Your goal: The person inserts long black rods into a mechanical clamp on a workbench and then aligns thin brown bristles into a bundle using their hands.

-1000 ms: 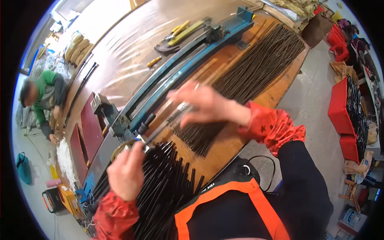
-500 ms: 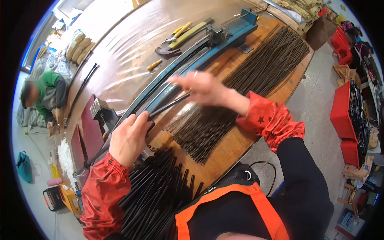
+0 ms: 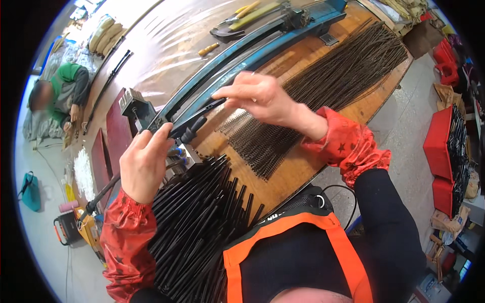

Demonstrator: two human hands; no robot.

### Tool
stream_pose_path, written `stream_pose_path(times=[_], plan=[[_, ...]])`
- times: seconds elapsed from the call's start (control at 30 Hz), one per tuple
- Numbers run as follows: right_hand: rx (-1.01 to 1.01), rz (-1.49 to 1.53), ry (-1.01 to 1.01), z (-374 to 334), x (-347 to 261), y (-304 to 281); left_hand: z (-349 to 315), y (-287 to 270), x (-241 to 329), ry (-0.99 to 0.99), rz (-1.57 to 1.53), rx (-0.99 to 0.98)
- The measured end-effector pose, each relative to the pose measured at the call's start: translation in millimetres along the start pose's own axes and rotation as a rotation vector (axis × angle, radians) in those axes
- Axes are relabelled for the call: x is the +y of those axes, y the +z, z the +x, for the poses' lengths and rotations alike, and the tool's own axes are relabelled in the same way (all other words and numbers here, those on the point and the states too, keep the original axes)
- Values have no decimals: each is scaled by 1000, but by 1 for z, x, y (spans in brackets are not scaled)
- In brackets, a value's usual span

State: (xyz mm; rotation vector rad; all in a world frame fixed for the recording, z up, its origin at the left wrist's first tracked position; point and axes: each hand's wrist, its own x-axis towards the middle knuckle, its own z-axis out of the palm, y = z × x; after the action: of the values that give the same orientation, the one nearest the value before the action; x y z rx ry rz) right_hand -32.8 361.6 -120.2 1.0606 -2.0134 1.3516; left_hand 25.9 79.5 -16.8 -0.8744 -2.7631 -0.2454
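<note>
My left hand [image 3: 144,164] is closed, fingers bent, around the near end of a thin black tube [image 3: 198,116] beside the clamp fixture [image 3: 144,112]. The tube slants up to the right over the table. At its far end my right hand [image 3: 262,98] is closed in a pinch, index finger stretched along the top. Just below the tube juts a black-gripped lever [image 3: 194,130]. Under my left wrist lies a big heap of black tubes [image 3: 202,217]. Right of it, a wide bundle of thin dark coiled or twisted rods [image 3: 273,146] is spread on the wooden table.
A long blue metal rail [image 3: 242,63] crosses the table behind my hands. A hammer [image 3: 227,34] and a wooden-handled tool [image 3: 208,49] lie beyond it. Another person [image 3: 60,96] works at the far left. Red bins [image 3: 440,151] of black parts stand at the right.
My right hand, blurred before, now pinches the tube's far end. My left hand has shifted slightly left. The whole view has moved a little, uncovering the black-gripped lever.
</note>
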Motion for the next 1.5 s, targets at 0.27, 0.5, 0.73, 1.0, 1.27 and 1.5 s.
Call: stream_pose_path(times=[0.27, 0.5, 0.73, 1.0, 1.27, 1.5], plan=[[40, -72, -102, 9, -3, 14, -11, -2, -3, 18, 15, 80], [-71, -263, 272, -24, 72, -14, -52, -64, -81, -111, 268, 337], [-325, 372, 286, 101, -4, 116, -69, -87, -83, -159, 142, 553], [-384, 174, -25, 131, -5, 179, -162, -97, -103, -378, 205, 453], [-793, -173, -64, 147, -28, 213, -173, -82, -104, -448, 160, 423], [-413, -408, -349, 122, 26, 169, -190, -81, -124, -444, 225, 354]])
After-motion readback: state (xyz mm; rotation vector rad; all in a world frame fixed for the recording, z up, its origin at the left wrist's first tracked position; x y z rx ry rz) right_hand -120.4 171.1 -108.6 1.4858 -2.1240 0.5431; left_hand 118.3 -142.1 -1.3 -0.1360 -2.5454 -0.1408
